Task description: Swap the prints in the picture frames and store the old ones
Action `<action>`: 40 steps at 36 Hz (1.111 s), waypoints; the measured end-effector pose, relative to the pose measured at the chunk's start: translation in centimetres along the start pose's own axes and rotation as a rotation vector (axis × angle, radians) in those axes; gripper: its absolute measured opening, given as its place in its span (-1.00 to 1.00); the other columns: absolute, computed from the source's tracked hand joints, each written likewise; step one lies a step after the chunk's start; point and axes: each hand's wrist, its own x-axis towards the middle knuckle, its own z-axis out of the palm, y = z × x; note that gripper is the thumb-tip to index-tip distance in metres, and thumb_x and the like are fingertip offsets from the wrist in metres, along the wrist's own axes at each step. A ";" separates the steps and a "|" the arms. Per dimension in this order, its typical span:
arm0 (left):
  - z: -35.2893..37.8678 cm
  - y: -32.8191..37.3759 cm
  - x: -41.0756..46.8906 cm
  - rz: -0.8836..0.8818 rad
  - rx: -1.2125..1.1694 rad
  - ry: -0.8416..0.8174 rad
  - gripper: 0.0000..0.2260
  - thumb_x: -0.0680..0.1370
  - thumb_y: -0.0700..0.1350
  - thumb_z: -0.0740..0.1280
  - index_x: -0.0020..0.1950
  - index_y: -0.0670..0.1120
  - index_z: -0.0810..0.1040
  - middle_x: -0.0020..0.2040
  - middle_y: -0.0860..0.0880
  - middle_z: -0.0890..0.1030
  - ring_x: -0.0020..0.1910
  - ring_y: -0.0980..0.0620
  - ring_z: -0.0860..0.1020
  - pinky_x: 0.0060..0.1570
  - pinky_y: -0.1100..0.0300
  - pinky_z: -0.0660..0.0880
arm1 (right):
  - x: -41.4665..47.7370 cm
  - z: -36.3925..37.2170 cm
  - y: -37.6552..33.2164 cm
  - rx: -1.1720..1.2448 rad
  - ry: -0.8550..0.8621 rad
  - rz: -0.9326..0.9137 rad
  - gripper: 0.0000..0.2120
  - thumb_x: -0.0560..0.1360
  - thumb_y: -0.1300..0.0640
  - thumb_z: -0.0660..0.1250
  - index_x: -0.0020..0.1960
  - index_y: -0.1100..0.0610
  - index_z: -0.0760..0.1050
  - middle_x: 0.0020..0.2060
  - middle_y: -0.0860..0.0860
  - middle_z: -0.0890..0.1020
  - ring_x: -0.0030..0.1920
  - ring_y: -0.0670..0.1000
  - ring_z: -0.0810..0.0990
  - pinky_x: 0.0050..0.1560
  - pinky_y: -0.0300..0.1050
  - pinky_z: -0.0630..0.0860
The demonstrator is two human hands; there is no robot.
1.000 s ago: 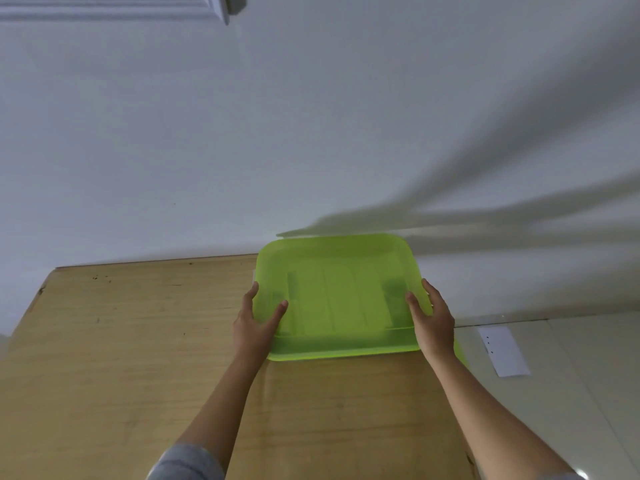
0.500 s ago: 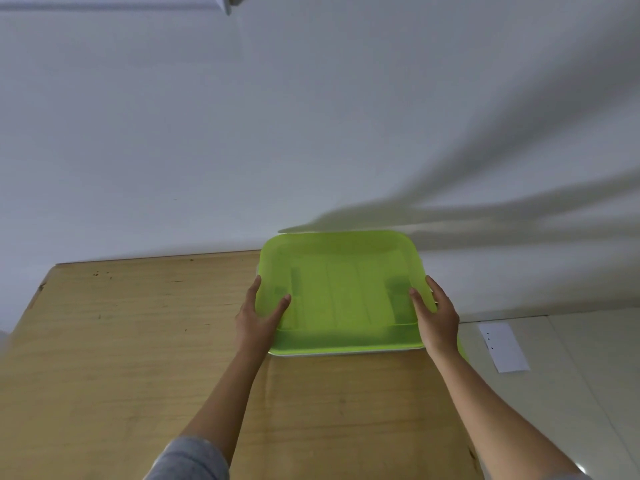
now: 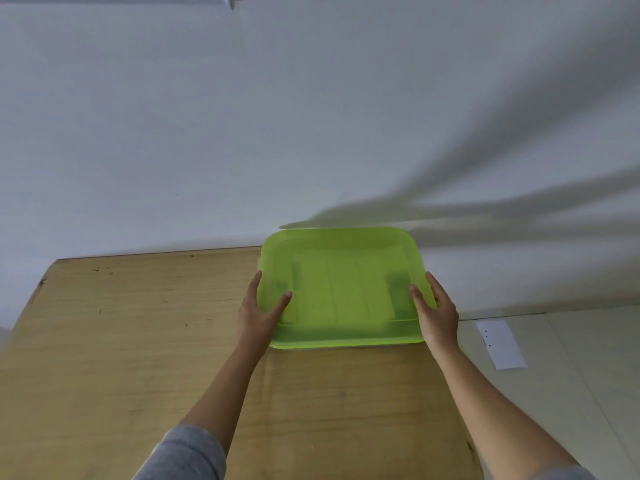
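A translucent lime-green lid [image 3: 343, 289] lies flat over a storage box at the far right of the wooden table [image 3: 138, 341]. My left hand [image 3: 261, 311] grips the lid's left edge, thumb on top. My right hand [image 3: 434, 311] grips the right edge the same way. Dim shapes show through the green plastic, but I cannot make out what they are. No picture frames or prints are in sight.
The table stands against a white wall [image 3: 311, 133]. To the right of the table is a pale tiled floor with a white sheet of paper [image 3: 500, 344] lying on it.
The lid has settled slightly lower and flatter under both hands, and a pale rim shows beneath its near edge. My hands keep their hold on its sides.
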 end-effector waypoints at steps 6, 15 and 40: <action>0.1 0.0 0.0 0.008 -0.013 0.001 -0.37 0.40 0.03 0.47 0.41 0.08 0.29 0.31 -0.07 0.47 0.24 -0.05 0.46 0.24 0.00 0.42 | 0.2 0.0 -0.1 -0.008 -0.005 -0.005 -0.52 0.48 0.08 0.36 0.36 0.12 0.37 0.33 0.03 0.45 0.35 -0.01 0.38 0.32 -0.20 0.27; 0.2 -0.1 0.1 0.009 -0.021 0.014 -0.37 0.40 0.02 0.47 0.41 0.07 0.29 0.32 -0.11 0.46 0.26 -0.07 0.46 0.25 0.02 0.41 | 0.5 0.1 -0.2 -0.024 -0.016 -0.007 -0.51 0.48 0.07 0.36 0.37 0.11 0.37 0.33 0.03 0.45 0.35 -0.01 0.38 0.34 -0.17 0.27; -2.0 1.6 0.3 0.004 0.128 -0.198 -0.28 0.39 0.21 0.40 0.46 0.01 0.23 0.31 -0.05 0.46 0.28 -0.07 0.44 0.26 0.00 0.39 | 1.2 -1.2 -2.0 -0.332 -0.197 0.042 -0.47 0.53 0.05 0.28 0.44 0.13 0.23 0.32 0.19 0.39 0.35 0.15 0.35 0.29 0.00 0.31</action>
